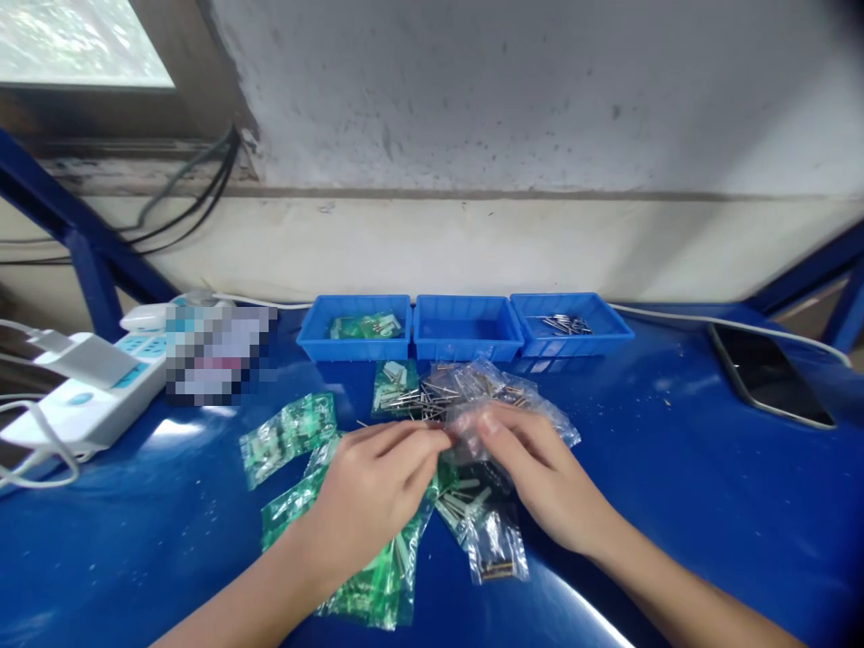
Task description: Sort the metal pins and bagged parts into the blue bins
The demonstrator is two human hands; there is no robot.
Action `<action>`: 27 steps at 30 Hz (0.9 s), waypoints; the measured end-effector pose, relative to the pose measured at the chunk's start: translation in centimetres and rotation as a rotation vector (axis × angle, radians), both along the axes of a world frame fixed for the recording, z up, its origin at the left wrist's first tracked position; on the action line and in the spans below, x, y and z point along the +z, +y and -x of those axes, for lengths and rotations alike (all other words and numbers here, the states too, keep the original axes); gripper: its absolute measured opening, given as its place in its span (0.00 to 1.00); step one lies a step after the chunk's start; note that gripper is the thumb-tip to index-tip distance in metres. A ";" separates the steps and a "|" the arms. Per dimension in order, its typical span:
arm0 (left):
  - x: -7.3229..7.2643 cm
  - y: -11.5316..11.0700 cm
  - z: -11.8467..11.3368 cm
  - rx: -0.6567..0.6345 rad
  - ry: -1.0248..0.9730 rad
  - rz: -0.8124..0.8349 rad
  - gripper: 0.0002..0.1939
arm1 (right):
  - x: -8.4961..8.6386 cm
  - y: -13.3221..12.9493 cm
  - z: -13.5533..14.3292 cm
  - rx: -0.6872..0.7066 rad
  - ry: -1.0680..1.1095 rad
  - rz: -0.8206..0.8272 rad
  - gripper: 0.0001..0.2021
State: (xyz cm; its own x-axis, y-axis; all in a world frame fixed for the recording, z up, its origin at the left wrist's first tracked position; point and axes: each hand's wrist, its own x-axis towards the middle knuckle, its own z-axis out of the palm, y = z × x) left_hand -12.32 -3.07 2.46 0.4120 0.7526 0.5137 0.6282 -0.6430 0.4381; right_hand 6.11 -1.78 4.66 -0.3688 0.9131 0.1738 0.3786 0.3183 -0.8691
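Observation:
My right hand [550, 472] pinches a small clear plastic bag [465, 441] between thumb and fingers. At the bag's left edge, the fingers of my left hand [384, 477] are closed in a pinch; what lies right at their tips is partly hidden. Just behind my hands is a pile of loose metal pins or screws [422, 399] with clear bags [540, 405] around it. Green-tinted bags [371, 589] of pale parts lie under and beside my left hand. Below my right hand lies a small clear bag [498, 544] with brass-coloured pieces.
Three blue bins stand along the wall: the left bin [307, 337] holds green bags, the middle bin [465, 351] shows its bare floor, the right bin [617, 335] holds metal pins. A power strip [87, 409] is at left, a phone [773, 373] at right.

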 end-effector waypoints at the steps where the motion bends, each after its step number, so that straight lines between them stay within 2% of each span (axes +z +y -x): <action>1: 0.0 0.0 -0.2 -0.029 0.011 0.001 0.09 | -0.1 -0.1 0.1 -0.005 -0.005 -0.006 0.17; 3: 0.2 -0.1 -0.5 -0.047 -0.031 0.061 0.09 | -0.4 -0.2 0.2 -0.014 -0.016 -0.077 0.11; 5: 0.5 -0.1 -0.8 -0.042 -0.131 0.193 0.08 | -1.0 -0.3 0.2 -0.003 -0.015 -0.186 0.08; 7: 0.9 -0.1 -0.8 -0.034 -0.246 0.374 0.07 | -1.5 -0.4 0.2 0.012 -0.014 -0.297 0.12; 11: 1.2 0.1 -0.4 -0.001 -0.501 0.741 0.18 | -2.2 -0.3 0.0 0.079 -0.038 -0.451 0.19; 14: 1.2 0.5 -0.3 0.010 -0.597 0.886 0.15 | -2.4 -0.3 -0.1 0.144 -0.070 -0.474 0.24; 18: 1.0 0.8 -0.3 -0.013 -0.718 0.911 0.09 | -2.6 -0.2 0.1 0.133 -0.010 -0.417 0.28; 21: 0.8 0.9 -0.3 0.024 -0.770 0.887 0.08 | -2.6 -0.1 0.1 0.068 0.056 -0.329 0.26; 24: 0.6 0.9 -0.2 0.089 -0.768 0.855 0.08 | -2.5 0.0 0.0 0.003 0.206 -0.142 0.21; 27: 0.7 0.9 -0.1 0.133 -0.747 0.831 0.07 | -2.2 0.2 0.2 0.020 0.411 0.067 0.14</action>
